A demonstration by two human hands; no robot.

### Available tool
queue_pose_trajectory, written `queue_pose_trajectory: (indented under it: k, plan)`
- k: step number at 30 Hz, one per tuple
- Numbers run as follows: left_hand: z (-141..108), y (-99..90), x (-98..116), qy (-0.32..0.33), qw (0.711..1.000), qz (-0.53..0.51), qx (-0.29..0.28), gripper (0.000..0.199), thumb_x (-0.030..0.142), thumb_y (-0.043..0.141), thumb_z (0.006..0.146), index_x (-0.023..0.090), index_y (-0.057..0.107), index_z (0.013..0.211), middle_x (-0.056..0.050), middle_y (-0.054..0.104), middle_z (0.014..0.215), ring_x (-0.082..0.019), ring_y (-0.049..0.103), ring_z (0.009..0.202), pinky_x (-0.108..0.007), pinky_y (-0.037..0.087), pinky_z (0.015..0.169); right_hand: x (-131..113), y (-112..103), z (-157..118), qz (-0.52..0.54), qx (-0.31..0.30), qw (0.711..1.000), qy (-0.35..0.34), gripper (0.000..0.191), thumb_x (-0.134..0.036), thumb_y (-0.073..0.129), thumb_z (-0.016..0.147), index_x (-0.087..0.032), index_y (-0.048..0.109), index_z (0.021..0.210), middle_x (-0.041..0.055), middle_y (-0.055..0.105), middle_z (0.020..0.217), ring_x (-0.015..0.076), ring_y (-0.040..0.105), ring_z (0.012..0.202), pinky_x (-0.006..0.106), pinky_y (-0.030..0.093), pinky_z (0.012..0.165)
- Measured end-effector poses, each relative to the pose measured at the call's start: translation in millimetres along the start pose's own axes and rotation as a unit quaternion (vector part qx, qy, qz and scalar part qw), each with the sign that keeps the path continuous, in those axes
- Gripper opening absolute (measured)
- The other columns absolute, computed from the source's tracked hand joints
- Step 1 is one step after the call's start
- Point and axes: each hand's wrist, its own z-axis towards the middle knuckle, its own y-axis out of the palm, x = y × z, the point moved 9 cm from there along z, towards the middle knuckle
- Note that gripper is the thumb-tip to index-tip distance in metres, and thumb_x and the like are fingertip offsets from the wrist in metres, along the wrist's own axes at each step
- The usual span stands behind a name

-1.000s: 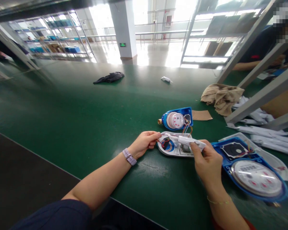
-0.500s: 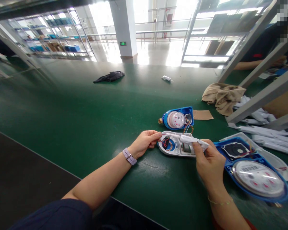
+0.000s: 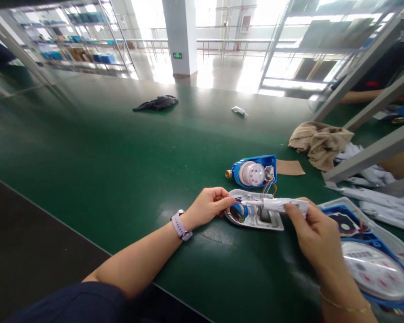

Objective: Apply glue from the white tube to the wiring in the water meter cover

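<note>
A crumpled white squeeze tube [image 3: 279, 205] with a narrow nozzle is pinched in my right hand [image 3: 311, 224]. The nozzle points left over a light grey plastic meter cover [image 3: 276, 224] lying open side up. Inside the cover sit a blue round part [image 3: 239, 210] and thin wires. My left hand [image 3: 213, 205] is closed at the cover's left end, fingertips pinching thin dark and red wires beside the nozzle tip. Coloured wires link the cover to a blue water meter [image 3: 254, 172] with a brass fitting, just behind. What exactly lies between the left fingertips is partly hidden.
A second blue water meter [image 3: 377, 269] lies at the right, near my right forearm. Brown cardboard [image 3: 290, 168], a beige cloth [image 3: 319, 139] and several white tubes [image 3: 384, 197] are near the metal frame. Farther back lie a dark cloth [image 3: 158, 103] and a small white tube [image 3: 239, 111].
My left fingertips have moved from the cover's edge in over the wires, which now bulge out at the left. My right hand has shifted right with the tube, which lies more level.
</note>
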Motion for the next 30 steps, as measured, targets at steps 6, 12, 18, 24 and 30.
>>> queue_pose_trajectory:
  k: [6, 12, 18, 24, 30]
  plan:
    - [-12.4, 3.4, 16.3, 0.011, 0.995, 0.099, -0.024, 0.018, 0.032, 0.071, 0.078, 0.015, 0.067, 0.074, -0.001, 0.065, 0.064, -0.010, 0.054, 0.054, -0.021, 0.040, 0.053, -18.1, 1.1, 33.9, -0.054, -0.104, 0.992, -0.038, 0.042, -0.058, 0.055, 0.083, -0.022, 0.064, 0.063, 0.0016, 0.061, 0.064, 0.0142, 0.051, 0.053, 0.026, 0.037, 0.048]
    - [-24.9, 5.8, 47.7, 0.137, 0.924, 0.353, -0.057, 0.012, 0.028, 0.066, 0.084, 0.019, 0.074, 0.081, -0.005, 0.072, 0.076, -0.016, 0.063, 0.066, -0.025, 0.042, 0.063, -28.5, 15.5, 38.6, -0.044, -0.170, 0.982, -0.073, 0.035, -0.050, 0.052, 0.088, -0.022, 0.060, 0.068, -0.0004, 0.061, 0.062, 0.0130, 0.056, 0.052, 0.024, 0.040, 0.046]
    - [-31.8, 10.6, 53.5, 0.169, 0.891, 0.414, -0.076, 0.013, 0.021, 0.057, 0.090, 0.018, 0.070, 0.086, -0.006, 0.073, 0.084, -0.019, 0.064, 0.078, -0.030, 0.042, 0.073, -44.3, 20.6, 39.8, -0.080, -0.165, 0.974, -0.129, 0.031, -0.042, 0.050, 0.091, -0.023, 0.052, 0.067, -0.0035, 0.058, 0.058, 0.0100, 0.055, 0.047, 0.019, 0.041, 0.042]
    - [-49.7, 28.3, 67.7, 0.318, 0.814, 0.484, -0.038, 0.018, 0.019, 0.050, 0.094, 0.019, 0.066, 0.087, -0.003, 0.073, 0.085, -0.016, 0.060, 0.077, -0.032, 0.039, 0.073, -49.3, 19.0, 38.8, -0.103, -0.178, 0.965, -0.165, 0.029, -0.040, 0.048, 0.091, -0.025, 0.048, 0.067, -0.0043, 0.056, 0.057, 0.0093, 0.053, 0.044, 0.017, 0.041, 0.039]
    - [-68.9, 35.9, 82.1, 0.457, 0.755, 0.470, 0.005, 0.015, 0.012, 0.051, 0.092, 0.013, 0.066, 0.088, 0.000, 0.073, 0.086, -0.013, 0.057, 0.075, -0.030, 0.041, 0.067, -39.1, 20.3, 29.1, -0.129, -0.225, 0.956, -0.136, 0.022, -0.042, 0.046, 0.091, -0.027, 0.048, 0.074, -0.0029, 0.058, 0.066, 0.0126, 0.058, 0.053, 0.019, 0.046, 0.045]
